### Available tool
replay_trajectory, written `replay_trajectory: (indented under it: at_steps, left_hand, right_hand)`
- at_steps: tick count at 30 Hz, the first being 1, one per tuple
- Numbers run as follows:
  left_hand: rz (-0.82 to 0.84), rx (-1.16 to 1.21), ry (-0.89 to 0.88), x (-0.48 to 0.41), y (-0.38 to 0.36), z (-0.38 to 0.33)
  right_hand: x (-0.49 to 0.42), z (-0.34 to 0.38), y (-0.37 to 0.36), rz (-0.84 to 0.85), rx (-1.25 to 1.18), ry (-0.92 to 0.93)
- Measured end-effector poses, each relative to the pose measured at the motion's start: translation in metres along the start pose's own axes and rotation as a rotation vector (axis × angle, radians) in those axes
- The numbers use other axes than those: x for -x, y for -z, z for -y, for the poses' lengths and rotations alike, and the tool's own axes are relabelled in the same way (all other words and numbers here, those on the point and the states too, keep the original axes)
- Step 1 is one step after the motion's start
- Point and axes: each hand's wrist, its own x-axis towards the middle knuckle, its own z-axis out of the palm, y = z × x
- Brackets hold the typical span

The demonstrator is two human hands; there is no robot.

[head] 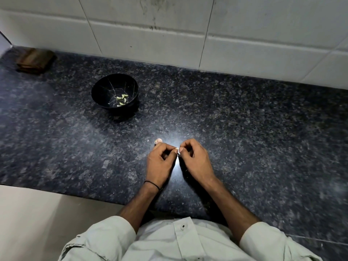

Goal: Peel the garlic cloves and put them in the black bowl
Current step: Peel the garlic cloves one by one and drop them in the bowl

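Head: black bowl (pixel 99 95) holds peeled cloves (pixel 122 98); left hand (pixel 160 162), right hand (pixel 195 162) fingers (pixel 188 143) pinch clove (pixel 177 149).

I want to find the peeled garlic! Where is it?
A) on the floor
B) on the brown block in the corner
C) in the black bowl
C: a few pale peeled cloves lie at the bottom of the black bowl; the left hand and right hand pinch another clove.

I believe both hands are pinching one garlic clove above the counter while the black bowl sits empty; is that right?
Not quite: the head view shows several peeled cloves in the black bowl. The left hand and right hand do pinch one garlic clove above the counter.
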Motion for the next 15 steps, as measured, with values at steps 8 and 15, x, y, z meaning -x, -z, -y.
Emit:
replay_trajectory:
  at_steps: [8, 15]
  left_hand:
    - [0.025, 0.004, 0.011, 0.0010, 0.0007, 0.0009]
    - [0.024, -0.013, -0.036, -0.0013, 0.0002, -0.0019]
  right_hand:
    - [0.0011, -0.0029, -0.0008, 0.012, -0.010, 0.077]
    - [0.0029, -0.0008, -0.0032, -0.009, 0.144, 0.154]
